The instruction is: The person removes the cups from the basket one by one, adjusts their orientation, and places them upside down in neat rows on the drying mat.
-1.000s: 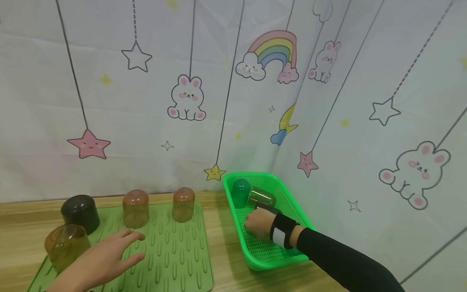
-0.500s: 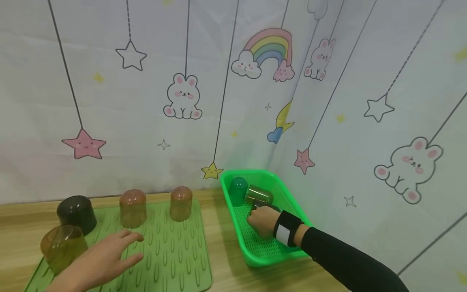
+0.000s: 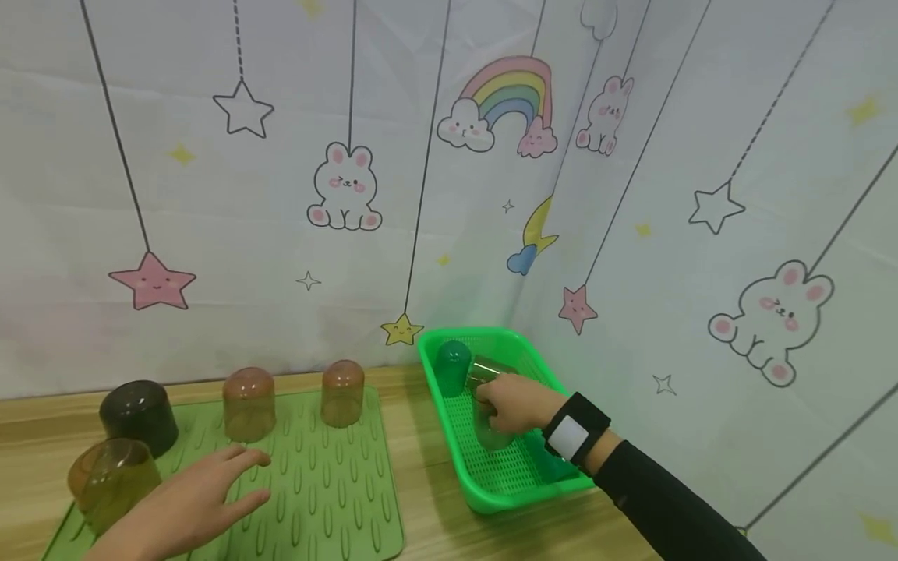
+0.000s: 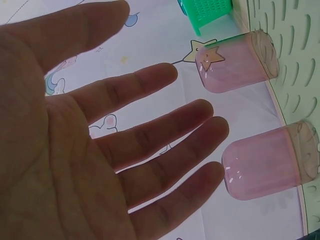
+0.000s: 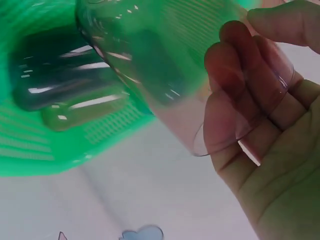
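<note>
Left hand [image 3: 192,499] is spread, right hand [image 3: 522,403] curled.

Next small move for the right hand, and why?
Probably lift the see-through cup out of the green basket: the right hand grips it near the open end, its body shows inside the basket's outline, and the green mat has bare space.

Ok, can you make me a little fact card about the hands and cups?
Left hand: fingers spread, holding nothing
Right hand: holding a see-through round cup
Green plastic basket: teal domed cup inside, other cups too
Flat green bumpy mat: dark round cup, see-through amber cup, two see-through pinkish cups on it or at its edge
</note>
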A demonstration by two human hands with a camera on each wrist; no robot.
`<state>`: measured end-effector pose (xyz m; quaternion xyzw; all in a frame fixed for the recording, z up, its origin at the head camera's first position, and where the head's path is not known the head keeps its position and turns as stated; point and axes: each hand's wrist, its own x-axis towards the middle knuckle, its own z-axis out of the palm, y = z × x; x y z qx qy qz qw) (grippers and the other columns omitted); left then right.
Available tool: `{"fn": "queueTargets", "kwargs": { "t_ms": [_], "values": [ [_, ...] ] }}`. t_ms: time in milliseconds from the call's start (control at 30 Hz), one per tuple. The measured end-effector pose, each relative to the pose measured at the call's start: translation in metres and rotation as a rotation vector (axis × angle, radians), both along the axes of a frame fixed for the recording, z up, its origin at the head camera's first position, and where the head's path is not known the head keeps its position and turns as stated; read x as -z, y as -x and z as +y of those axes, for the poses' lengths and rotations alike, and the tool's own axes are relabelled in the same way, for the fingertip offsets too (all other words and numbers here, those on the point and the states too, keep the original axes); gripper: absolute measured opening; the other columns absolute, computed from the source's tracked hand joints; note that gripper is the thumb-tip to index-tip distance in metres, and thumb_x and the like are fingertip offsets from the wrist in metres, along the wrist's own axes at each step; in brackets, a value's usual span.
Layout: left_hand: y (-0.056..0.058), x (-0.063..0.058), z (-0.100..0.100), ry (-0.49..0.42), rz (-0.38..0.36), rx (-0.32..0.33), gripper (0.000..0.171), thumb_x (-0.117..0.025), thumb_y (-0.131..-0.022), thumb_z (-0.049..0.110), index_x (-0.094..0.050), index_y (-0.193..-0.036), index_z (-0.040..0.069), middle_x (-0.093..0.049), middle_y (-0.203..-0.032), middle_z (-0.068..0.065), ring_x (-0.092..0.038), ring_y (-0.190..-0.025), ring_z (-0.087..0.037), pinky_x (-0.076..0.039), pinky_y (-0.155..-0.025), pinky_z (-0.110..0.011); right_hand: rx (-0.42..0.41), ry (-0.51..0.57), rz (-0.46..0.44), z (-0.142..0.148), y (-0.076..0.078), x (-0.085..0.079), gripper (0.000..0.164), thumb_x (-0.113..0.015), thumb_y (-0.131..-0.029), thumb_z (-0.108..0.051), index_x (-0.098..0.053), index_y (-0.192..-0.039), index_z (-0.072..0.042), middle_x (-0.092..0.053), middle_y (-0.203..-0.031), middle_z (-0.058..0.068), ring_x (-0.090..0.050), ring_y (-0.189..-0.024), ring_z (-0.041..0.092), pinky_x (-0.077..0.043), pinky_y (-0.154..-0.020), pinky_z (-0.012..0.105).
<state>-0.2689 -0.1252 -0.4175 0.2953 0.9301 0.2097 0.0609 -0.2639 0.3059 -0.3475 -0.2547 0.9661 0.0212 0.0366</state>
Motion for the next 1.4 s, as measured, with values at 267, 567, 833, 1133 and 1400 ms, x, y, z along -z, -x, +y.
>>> {"fn": "queueTargets", "kwargs": {
  "t_ms": [267, 567, 833, 1133, 1400],
  "values": [
    [-0.003, -0.001, -0.002, -0.011, -0.002, 0.010, 0.054, -0.067, -0.081, 0.052, -0.061, -0.118, 0.013, -0.058, -0.118, -0.012, -0.059, -0.103, -0.033, -0.049, -0.079, -0.053, 0.024, 0.304, 0.093, -0.009, -0.010, -0.027, 0.012, -0.066, -0.081, -0.003, -0.062, -0.092, -0.005, -0.058, -0.076, -0.007, -0.055, -0.067, 0.007, -0.048, -0.060, 0.023],
    [-0.009, -0.003, 0.005, -0.090, 0.106, 0.034, 0.060, -0.067, -0.080, 0.056, -0.059, -0.121, 0.014, -0.056, -0.116, -0.007, -0.062, -0.096, -0.026, -0.053, -0.071, -0.045, 0.102, 0.653, 0.161, -0.032, -0.023, -0.035, 0.012, -0.066, -0.081, -0.005, -0.064, -0.093, -0.003, -0.064, -0.080, -0.002, -0.061, -0.072, 0.009, -0.051, -0.062, 0.025],
    [-0.011, -0.003, 0.010, -0.093, 0.115, 0.030, 0.058, -0.067, -0.080, 0.054, -0.059, -0.122, 0.015, -0.056, -0.115, -0.005, -0.061, -0.095, -0.025, -0.053, -0.071, -0.045, 0.259, 1.176, -0.123, -0.068, -0.026, -0.005, 0.018, -0.063, -0.088, -0.005, -0.059, -0.102, 0.005, -0.066, -0.085, 0.007, -0.063, -0.080, 0.018, -0.051, -0.071, 0.028],
    [-0.016, -0.003, 0.023, -0.157, 0.251, 0.032, 0.053, -0.072, -0.081, 0.043, -0.058, -0.123, 0.014, -0.056, -0.116, -0.003, -0.060, -0.097, -0.024, -0.053, -0.073, -0.042, 0.281, 1.433, -0.253, -0.105, -0.028, 0.024, 0.021, -0.056, -0.087, 0.000, -0.055, -0.107, 0.007, -0.064, -0.081, 0.003, -0.061, -0.073, 0.014, -0.050, -0.075, 0.031],
    [-0.021, 0.001, 0.035, -0.288, 0.366, 0.043, 0.058, -0.077, -0.079, 0.033, -0.055, -0.128, 0.012, -0.054, -0.121, -0.008, -0.059, -0.102, -0.028, -0.053, -0.075, -0.046, 0.298, 1.599, -0.380, -0.133, -0.029, 0.046, 0.011, -0.055, -0.087, -0.001, -0.055, -0.096, 0.005, -0.064, -0.080, 0.003, -0.060, -0.074, 0.012, -0.048, -0.070, 0.026]
  ]
}}
